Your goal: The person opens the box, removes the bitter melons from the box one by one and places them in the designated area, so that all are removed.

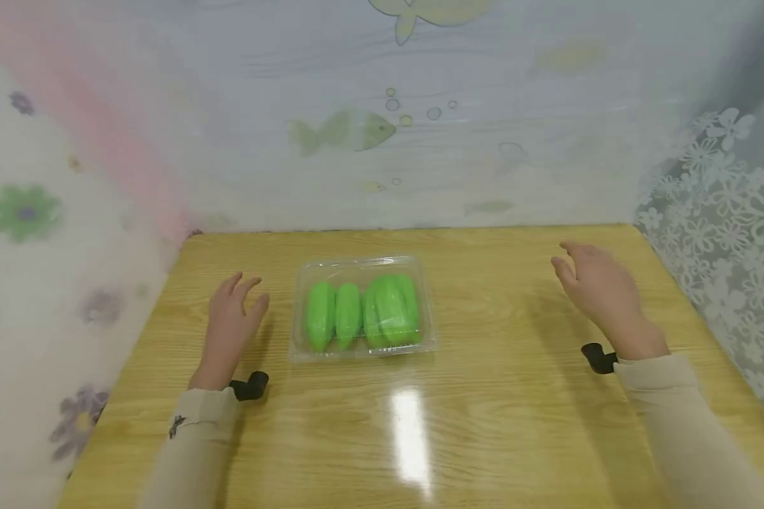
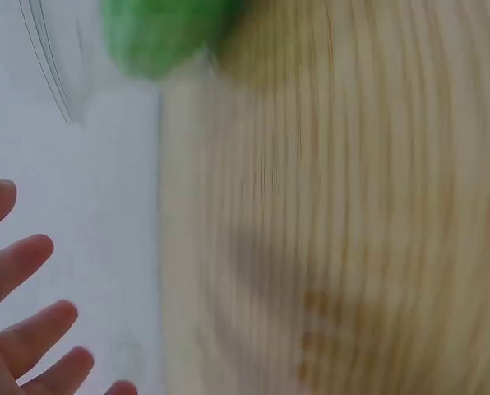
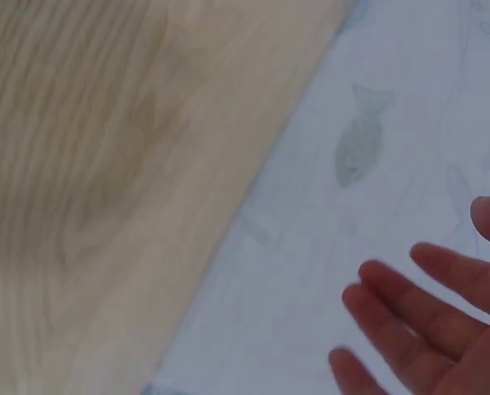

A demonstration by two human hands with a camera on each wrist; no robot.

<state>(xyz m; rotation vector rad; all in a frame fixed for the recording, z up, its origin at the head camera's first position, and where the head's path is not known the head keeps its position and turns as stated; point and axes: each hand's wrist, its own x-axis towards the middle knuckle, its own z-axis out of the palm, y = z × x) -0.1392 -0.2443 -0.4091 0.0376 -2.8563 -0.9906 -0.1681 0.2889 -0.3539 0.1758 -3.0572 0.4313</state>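
Note:
A clear plastic clamshell box lies on the wooden table, left of centre. Inside are several smooth, bright green oblong pieces, side by side, some overlapping at the right end. My left hand hovers just left of the box, fingers spread and holding nothing. In the left wrist view its fingers are apart, and one green piece shows at the top edge. Well to the right of the box, my right hand is raised over the table with nothing in it. Its fingers are loosely extended in the right wrist view.
The wooden table ends at a pale curtain with fish prints behind it. Flower-patterned sheets hang along the left and right sides. Each wrist carries a small black mount near the cuff.

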